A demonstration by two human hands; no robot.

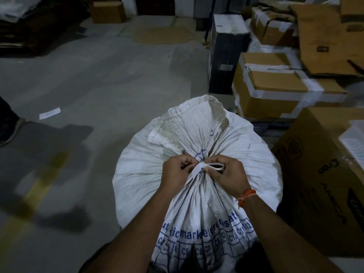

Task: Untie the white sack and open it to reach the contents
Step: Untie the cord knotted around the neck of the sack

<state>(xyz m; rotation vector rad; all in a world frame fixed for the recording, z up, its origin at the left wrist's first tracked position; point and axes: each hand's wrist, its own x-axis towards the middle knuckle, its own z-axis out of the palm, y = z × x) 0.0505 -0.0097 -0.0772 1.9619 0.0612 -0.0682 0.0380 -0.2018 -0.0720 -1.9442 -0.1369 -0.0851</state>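
A full white woven sack (137, 174) with blue printed lettering stands on the floor directly in front of me. Its neck is gathered and bound by a white tie strip (210, 166) with a loop sticking out to the right. Above the tie the sack's mouth fans out, partly gaping. My left hand (177, 171) pinches the tie from the left side of the knot. My right hand (226, 174), with an orange thread band on its wrist, grips the loop and the knot from the right. The contents are hidden.
Stacked cardboard boxes (275, 89) and a black box (226, 56) crowd the right side, a large carton (319, 174) close beside the sack. Grey concrete floor (98, 75) spreads left, with a paper slip (49, 113), a yellow tape line, and another person's shoe (9, 131) at the left edge.
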